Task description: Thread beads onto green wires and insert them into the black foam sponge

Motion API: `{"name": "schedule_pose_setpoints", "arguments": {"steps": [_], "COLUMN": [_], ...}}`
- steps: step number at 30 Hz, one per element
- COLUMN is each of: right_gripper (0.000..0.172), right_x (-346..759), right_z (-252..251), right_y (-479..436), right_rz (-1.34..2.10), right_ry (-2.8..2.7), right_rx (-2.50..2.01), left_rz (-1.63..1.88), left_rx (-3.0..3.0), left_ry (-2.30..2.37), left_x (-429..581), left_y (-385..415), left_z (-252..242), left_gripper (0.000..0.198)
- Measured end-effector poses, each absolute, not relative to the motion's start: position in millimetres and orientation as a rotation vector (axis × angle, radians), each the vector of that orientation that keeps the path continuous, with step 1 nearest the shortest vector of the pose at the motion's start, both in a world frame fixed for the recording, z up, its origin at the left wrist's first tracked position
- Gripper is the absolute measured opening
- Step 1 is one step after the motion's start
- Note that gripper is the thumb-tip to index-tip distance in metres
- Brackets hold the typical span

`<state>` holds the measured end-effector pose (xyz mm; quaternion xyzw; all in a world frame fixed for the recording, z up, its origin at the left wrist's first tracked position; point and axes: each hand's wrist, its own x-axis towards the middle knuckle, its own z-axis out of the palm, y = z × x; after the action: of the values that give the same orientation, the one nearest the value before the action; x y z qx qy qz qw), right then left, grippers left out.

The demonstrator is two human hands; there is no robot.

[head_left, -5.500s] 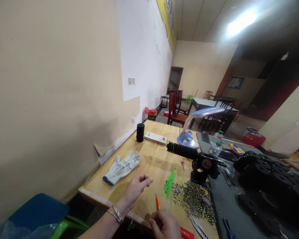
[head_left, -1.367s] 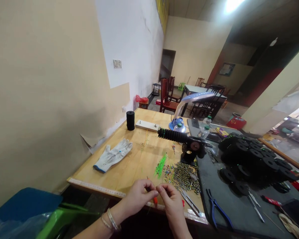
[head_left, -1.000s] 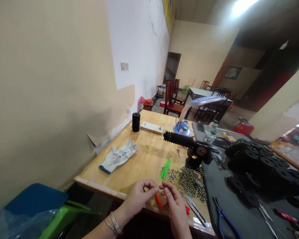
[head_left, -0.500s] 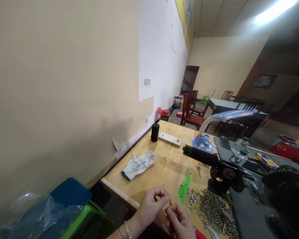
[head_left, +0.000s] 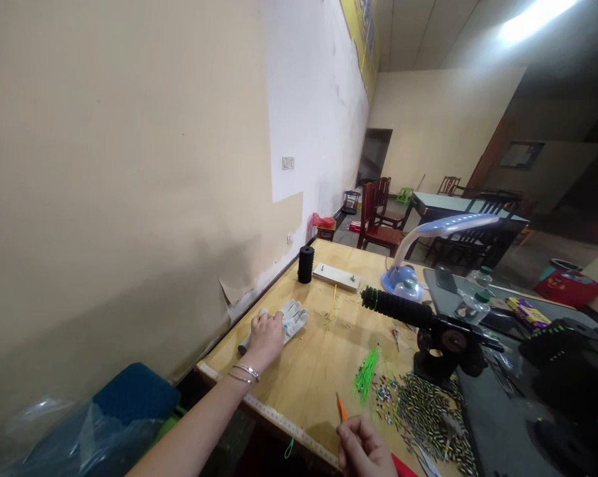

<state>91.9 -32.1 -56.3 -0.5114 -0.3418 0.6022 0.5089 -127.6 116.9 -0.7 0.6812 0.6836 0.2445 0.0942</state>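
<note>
My left hand (head_left: 266, 334) rests on a white knitted work glove (head_left: 294, 319) lying flat on the wooden table. Its fingers are curled down with the tips hidden, so what they pinch, if anything, does not show. In my right hand (head_left: 363, 447), near the table's front edge, is a thin orange tool with a dark pointed tip (head_left: 341, 408), pinched between thumb and fingers and pointing up and away. To the right of it lie a bundle of bright green strands (head_left: 366, 375), scattered small coloured beads (head_left: 386, 397) and a heap of small dark-and-gold pieces (head_left: 428, 414).
A black ribbed arm on a stand (head_left: 403, 311) juts over the table's right side. Behind it stands a blue desk lamp (head_left: 403, 279). A black cylinder (head_left: 305, 265) and a white bar with two bolts (head_left: 337, 276) sit farther back. A wall borders the left.
My left hand has left my right hand and reached forward and left onto the glove. My right hand stays near the front edge, and more of the orange tool shows.
</note>
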Motion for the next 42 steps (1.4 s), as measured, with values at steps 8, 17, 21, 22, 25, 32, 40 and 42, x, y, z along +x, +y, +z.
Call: {"name": "schedule_pose_setpoints", "arguments": {"steps": [8, 17, 21, 22, 25, 32, 40, 42], "right_gripper": [0.055, 0.054, 0.051, 0.050, 0.050, 0.050, 0.050, 0.051], "right_x": [96, 87, 85, 85, 88, 95, 99, 100], "right_z": [-36, 1, 5, 5, 2, -1, -3, -4], "right_y": [-32, -34, -38, -39, -39, -40, -40, -40], "right_rz": [1.473, 1.357, 1.271, 1.255, 1.235, 1.259, 1.296, 1.296], "right_ry": [-0.774, -0.921, -0.974, -0.978, -0.977, -0.972, -0.994, -0.974], "right_rx": [-1.207, -1.201, -1.198, -1.198, -1.198, -1.210, -1.194, -1.200], "left_rz": [0.898, 0.935, 0.975, 0.984, 0.981, 0.970, 0.943, 0.933], "left_rx": [1.808, 1.133, 1.207, 1.223, 1.235, 1.244, 1.209, 1.182], "left_ry": [1.607, 0.987, 0.949, 0.947, 0.941, 0.938, 0.835, 0.811], "left_x": [-131, -67, -50, -47, -43, -42, -38, -37], "left_y": [84, -5, -17, -19, -24, -27, -28, -29], "left_z": [6, 4, -6, -6, -6, -6, -12, -13], "left_gripper": [0.012, 0.037, 0.038, 0.038, 0.037, 0.032, 0.029, 0.028]}}
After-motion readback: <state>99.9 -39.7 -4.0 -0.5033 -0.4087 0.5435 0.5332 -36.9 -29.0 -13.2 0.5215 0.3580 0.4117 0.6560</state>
